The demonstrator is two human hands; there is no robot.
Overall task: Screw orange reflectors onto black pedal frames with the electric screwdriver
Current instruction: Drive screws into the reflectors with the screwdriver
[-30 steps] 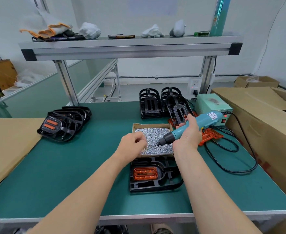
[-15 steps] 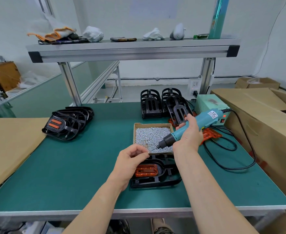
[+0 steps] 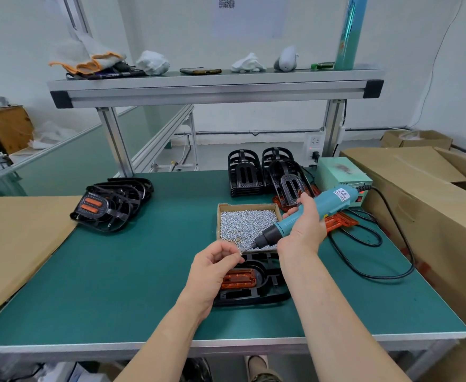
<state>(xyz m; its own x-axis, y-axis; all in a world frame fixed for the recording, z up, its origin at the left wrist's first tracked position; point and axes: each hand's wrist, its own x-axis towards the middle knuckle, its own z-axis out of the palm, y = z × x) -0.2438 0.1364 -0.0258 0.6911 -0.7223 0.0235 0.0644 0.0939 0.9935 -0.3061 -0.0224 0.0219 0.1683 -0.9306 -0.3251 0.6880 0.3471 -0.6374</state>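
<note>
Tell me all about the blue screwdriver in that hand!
The electric screwdriver is a teal plastic tube with a black nose, a metal bit and a white label near its back, where a black cable comes out. The right hand grips its middle. It tilts, tip down over the screw box's near edge.

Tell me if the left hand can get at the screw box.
Probably yes: the left hand sits just before the open box; only the screwdriver tip hangs over its near edge.
</note>
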